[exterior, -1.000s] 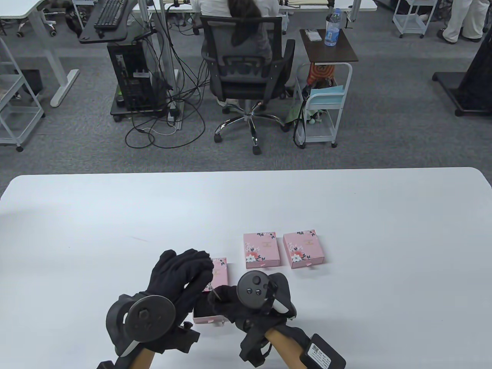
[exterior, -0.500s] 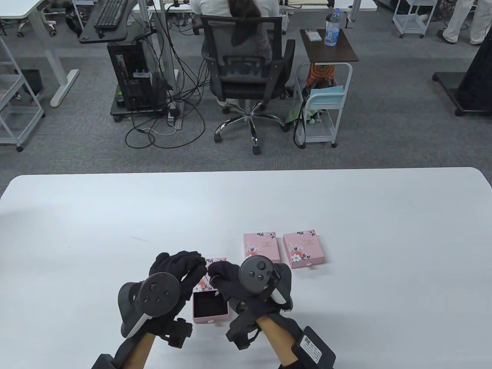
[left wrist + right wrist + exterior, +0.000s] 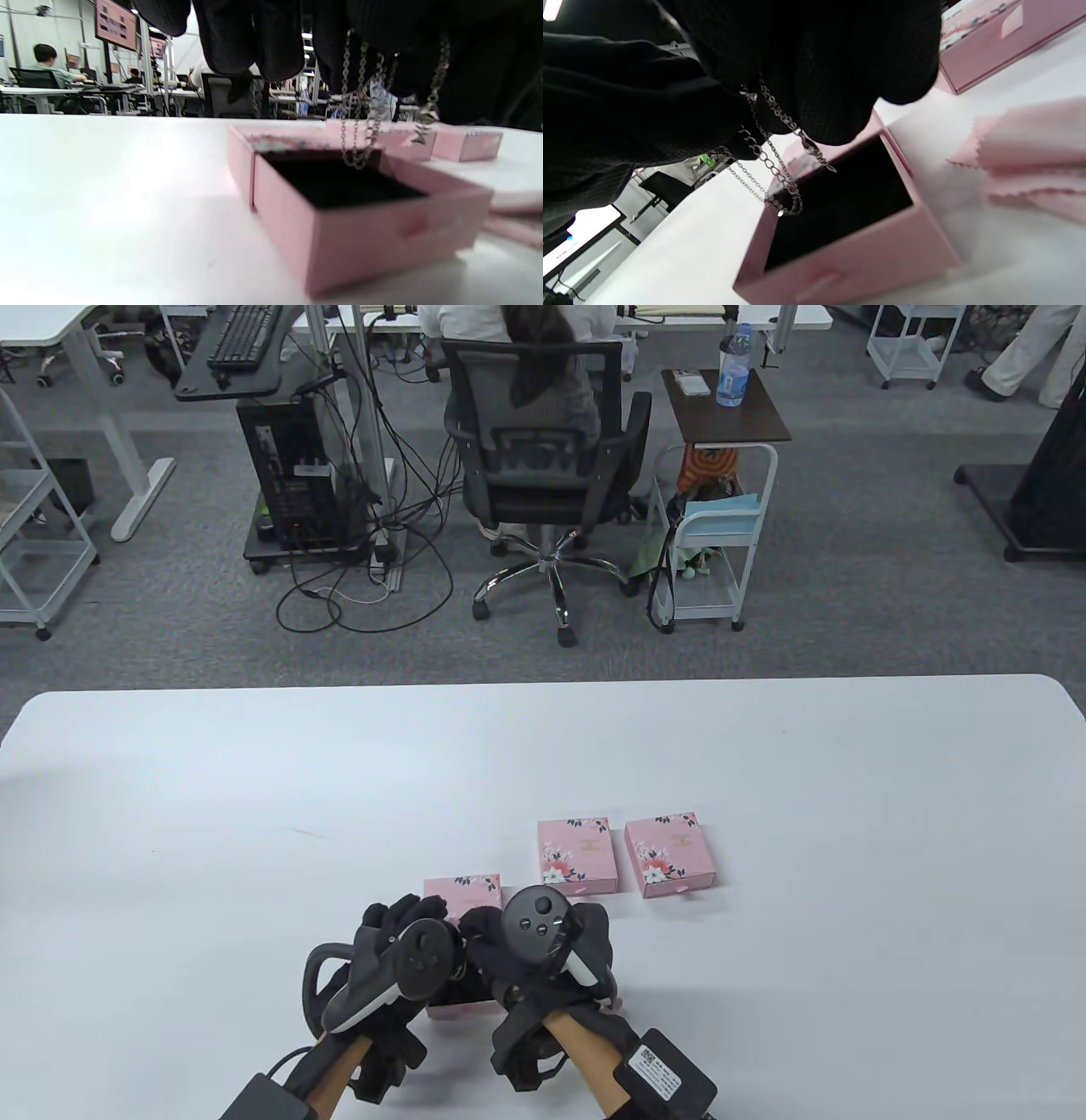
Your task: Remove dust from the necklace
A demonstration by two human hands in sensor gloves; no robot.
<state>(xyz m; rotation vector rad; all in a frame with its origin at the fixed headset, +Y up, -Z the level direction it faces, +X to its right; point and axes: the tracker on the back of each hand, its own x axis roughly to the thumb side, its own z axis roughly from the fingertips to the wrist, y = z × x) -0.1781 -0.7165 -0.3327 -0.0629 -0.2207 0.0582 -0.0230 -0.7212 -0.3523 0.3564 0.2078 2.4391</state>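
Left hand: your fingers hang just above the open box; they seem to pinch one part of the chain, but I cannot tell for sure.
Necklace: the silver chain hangs in loops from your gloves, its lowest loop just over the black lining of the open pink drawer box.
Right hand: your fingers pinch the chain tight.
Pink cloth: it lies on the white table, just beside the box on your right.
Do it well: I think you should keep the chain up and untangled, hold it with one hand, then wipe gently along it with the cloth.
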